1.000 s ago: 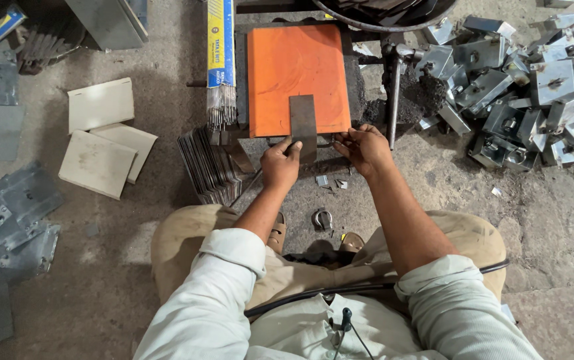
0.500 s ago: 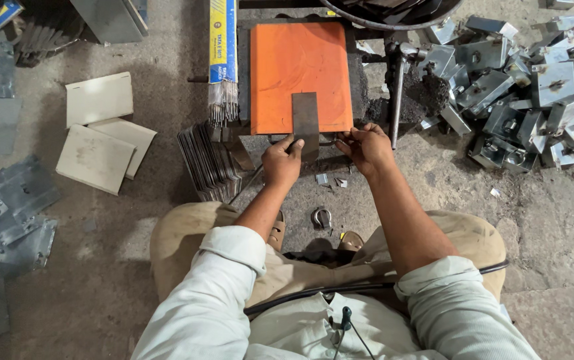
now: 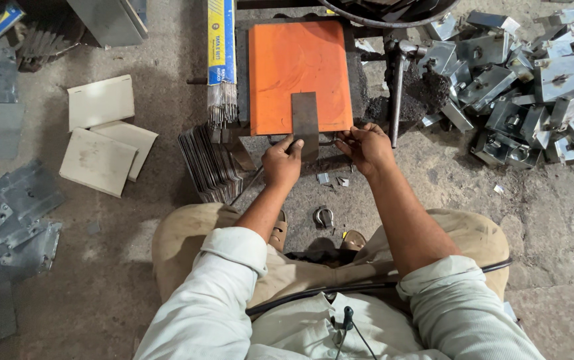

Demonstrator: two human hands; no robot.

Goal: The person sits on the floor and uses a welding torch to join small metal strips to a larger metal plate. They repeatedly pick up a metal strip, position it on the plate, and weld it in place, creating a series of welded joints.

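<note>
Head: strip [image 3: 305, 119] btwn hands [image 3: 323, 157]

**A gritty concrete floor strewn with metal parts**

The concrete floor [image 3: 473, 193] carries everything. At its left lie three pale square tiles [image 3: 100, 133] and flat grey sheet-metal pieces [image 3: 7, 220]. A fanned stack of thin dark plates [image 3: 210, 167] rests just left of the low dark stand [image 3: 320, 163] bearing an orange plate [image 3: 300, 67]. A heap of grey metal brackets [image 3: 533, 87] fills the upper right, and a small shackle [image 3: 323, 217] sits near the person's feet
</note>
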